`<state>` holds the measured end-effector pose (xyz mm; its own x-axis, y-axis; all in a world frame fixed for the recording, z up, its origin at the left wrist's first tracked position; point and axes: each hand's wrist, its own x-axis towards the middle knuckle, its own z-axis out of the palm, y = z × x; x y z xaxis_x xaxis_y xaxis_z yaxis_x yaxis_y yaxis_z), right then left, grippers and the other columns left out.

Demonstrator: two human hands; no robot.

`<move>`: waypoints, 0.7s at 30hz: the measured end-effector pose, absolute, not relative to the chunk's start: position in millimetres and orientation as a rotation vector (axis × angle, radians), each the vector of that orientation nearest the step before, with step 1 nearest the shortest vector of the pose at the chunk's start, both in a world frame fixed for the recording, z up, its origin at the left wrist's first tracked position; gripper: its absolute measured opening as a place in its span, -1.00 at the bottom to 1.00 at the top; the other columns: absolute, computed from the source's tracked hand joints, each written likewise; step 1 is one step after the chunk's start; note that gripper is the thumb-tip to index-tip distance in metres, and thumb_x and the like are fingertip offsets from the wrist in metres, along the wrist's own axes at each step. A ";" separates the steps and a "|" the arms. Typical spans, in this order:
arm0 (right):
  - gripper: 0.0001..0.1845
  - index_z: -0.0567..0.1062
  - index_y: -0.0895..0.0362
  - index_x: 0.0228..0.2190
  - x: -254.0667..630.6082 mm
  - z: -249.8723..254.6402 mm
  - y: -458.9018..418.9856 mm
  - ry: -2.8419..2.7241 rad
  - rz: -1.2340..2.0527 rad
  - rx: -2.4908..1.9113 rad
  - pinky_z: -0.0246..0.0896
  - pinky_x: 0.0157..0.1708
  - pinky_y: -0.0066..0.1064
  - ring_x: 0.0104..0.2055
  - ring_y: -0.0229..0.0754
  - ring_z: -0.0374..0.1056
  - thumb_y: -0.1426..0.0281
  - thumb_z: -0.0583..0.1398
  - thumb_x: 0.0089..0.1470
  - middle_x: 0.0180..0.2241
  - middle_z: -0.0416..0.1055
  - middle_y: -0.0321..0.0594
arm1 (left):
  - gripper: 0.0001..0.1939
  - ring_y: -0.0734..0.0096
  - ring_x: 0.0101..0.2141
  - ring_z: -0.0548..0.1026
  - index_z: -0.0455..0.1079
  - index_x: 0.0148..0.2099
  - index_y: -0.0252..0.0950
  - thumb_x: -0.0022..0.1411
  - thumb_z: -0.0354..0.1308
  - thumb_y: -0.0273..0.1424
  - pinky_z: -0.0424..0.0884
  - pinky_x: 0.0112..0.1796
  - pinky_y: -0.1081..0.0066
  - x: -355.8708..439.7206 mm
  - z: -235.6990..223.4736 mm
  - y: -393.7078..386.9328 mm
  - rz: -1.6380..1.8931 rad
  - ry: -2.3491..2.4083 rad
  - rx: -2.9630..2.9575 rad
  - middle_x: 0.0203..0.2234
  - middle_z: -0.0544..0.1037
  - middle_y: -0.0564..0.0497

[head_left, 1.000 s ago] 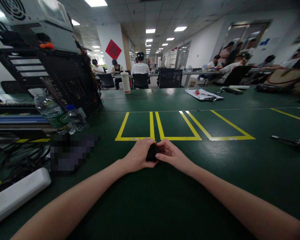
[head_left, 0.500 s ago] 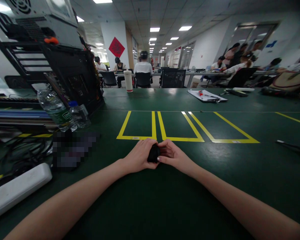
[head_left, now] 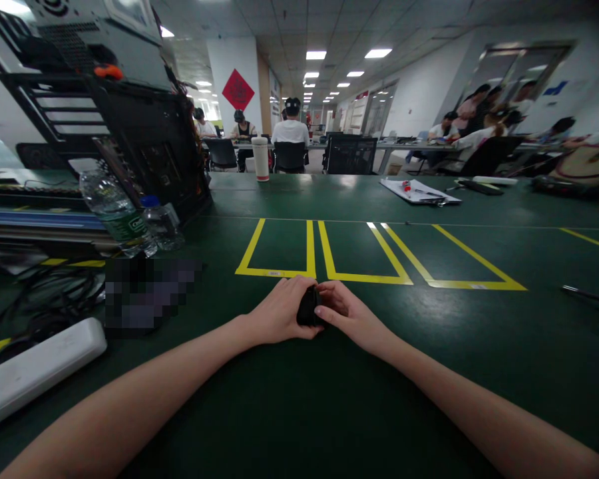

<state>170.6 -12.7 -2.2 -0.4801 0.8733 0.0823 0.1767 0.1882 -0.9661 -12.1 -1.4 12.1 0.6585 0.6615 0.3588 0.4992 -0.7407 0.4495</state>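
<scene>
A small black rounded object (head_left: 307, 307) is held between my two hands, low over the green table (head_left: 329, 399). Its exact kind cannot be made out, since fingers cover much of it. My left hand (head_left: 282, 309) wraps round its left side, thumb below and fingers over the top. On the other side, my right hand (head_left: 347, 311) grips its right edge between thumb and curled fingers. Just beyond the hands, yellow tape outlines (head_left: 274, 273) mark the table top.
On the left are a white power strip (head_left: 44, 369), black cables (head_left: 44, 313), plastic bottles (head_left: 114, 209) and an open computer case (head_left: 130, 133). A white cup (head_left: 261, 159) and a clipboard (head_left: 419, 191) stand further back. At right lies a dark thin tool (head_left: 589, 296). Several people sit beyond.
The view has turned slightly left, so the surroundings shift rightward in the picture. Both hands keep their hold on the black object, with little visible movement.
</scene>
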 end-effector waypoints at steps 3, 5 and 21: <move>-0.74 0.26 0.05 -0.22 171.9 -2.1 -12.4 -1.824 1.351 -0.922 0.17 -0.09 -0.17 -0.11 -0.16 0.26 0.36 0.13 0.00 -0.18 0.28 -0.25 | -0.42 0.23 -0.21 0.33 0.08 -0.04 -0.26 -0.09 0.24 -0.31 0.30 -0.21 0.23 -12.3 11.6 -0.7 0.729 0.939 2.545 -0.19 0.31 -0.06; -0.72 0.25 0.05 -0.22 172.6 -0.9 -12.8 -1.824 1.370 -0.888 0.16 -0.07 -0.18 -0.11 -0.16 0.25 0.38 0.16 -0.03 -0.17 0.27 -0.25 | -0.42 0.23 -0.21 0.33 0.08 -0.03 -0.26 -0.09 0.25 -0.33 0.30 -0.20 0.22 -12.6 11.5 -0.2 0.725 0.943 2.538 -0.19 0.32 -0.06; -0.72 0.23 0.04 -0.17 169.4 4.0 -17.3 -1.798 1.306 -0.974 0.21 -0.09 -0.20 -0.08 -0.17 0.23 0.42 0.10 0.03 -0.14 0.23 -0.23 | -0.42 0.25 -0.23 0.33 0.07 -0.01 -0.25 -0.07 0.23 -0.33 0.31 -0.24 0.26 -13.1 9.8 1.9 0.686 0.966 2.442 -0.17 0.30 -0.06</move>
